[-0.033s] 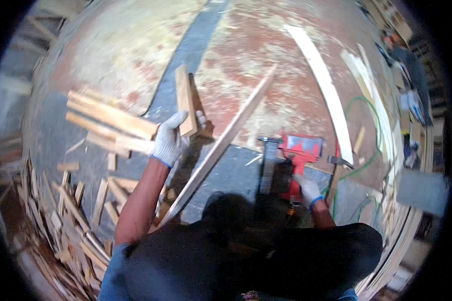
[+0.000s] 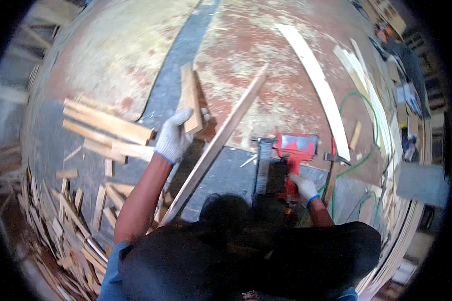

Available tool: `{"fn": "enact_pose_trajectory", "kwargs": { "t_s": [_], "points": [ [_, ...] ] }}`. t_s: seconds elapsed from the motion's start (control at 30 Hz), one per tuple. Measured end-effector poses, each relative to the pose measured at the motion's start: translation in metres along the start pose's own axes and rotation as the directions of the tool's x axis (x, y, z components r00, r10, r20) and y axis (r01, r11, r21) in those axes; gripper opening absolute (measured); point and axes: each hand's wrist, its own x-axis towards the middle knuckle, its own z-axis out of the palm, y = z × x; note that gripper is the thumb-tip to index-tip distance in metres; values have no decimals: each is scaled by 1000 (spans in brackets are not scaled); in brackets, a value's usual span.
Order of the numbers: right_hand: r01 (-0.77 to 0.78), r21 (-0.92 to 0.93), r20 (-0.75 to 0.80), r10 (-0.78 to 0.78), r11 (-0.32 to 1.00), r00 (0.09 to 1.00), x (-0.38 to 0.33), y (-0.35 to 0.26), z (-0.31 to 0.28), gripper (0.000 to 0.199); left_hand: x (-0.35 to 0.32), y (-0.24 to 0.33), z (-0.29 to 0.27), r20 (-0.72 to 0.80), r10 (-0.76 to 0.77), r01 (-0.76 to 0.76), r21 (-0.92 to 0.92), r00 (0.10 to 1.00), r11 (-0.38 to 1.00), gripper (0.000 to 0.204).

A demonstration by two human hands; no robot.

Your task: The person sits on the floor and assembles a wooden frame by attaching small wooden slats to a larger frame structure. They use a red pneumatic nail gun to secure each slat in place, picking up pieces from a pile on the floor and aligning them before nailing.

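Note:
My left hand [image 2: 174, 136], in a white knit glove, is closed around the near end of a short wooden board [image 2: 190, 98]. The board is held tilted, and fingertips show on its far side. To its right a long thin wooden strip [image 2: 221, 135] slants from near my legs toward the middle of the floor. My right hand [image 2: 303, 187], also gloved, grips the handle of a red nail gun [image 2: 296, 145] with a dark magazine. Its fingers are partly hidden by the handle. The gun lies on its side close to my knees.
Several cut boards [image 2: 105, 123] lie at the left, with a heap of wood offcuts [image 2: 80, 215] nearer me. A hammer [image 2: 336, 159] and a green hose [image 2: 371, 145] are right of the nail gun. A long white strip [image 2: 319, 83] lies beyond it.
The whole view has shifted slightly, so things sit a little farther left. The board in my left hand has turned slightly. My right hand stays on the nail gun.

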Motion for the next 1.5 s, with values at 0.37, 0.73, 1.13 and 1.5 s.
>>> {"fn": "enact_pose_trajectory", "kwargs": {
  "t_s": [0.37, 0.73, 1.13, 1.5],
  "points": [
    [44, 298, 335, -148, 953, 931, 27, -21, 11, 20, 63, -104, 66, -61, -314, 307, -98, 947, 947, 47],
    [-57, 413, 473, -161, 909, 866, 37, -28, 9, 18, 133, -102, 42, -190, -265, 318, 357, 945, 878, 43],
    [-77, 447, 394, -119, 891, 912, 3, -75, -5, 17, 196, -73, 64, -128, -189, 229, 530, 973, 817, 31],
    [-73, 854, 364, -491, 516, 791, 39, -110, -31, 19, 265, -108, 80, 32, -85, 69, 334, 996, 940, 26]
  ]
}}
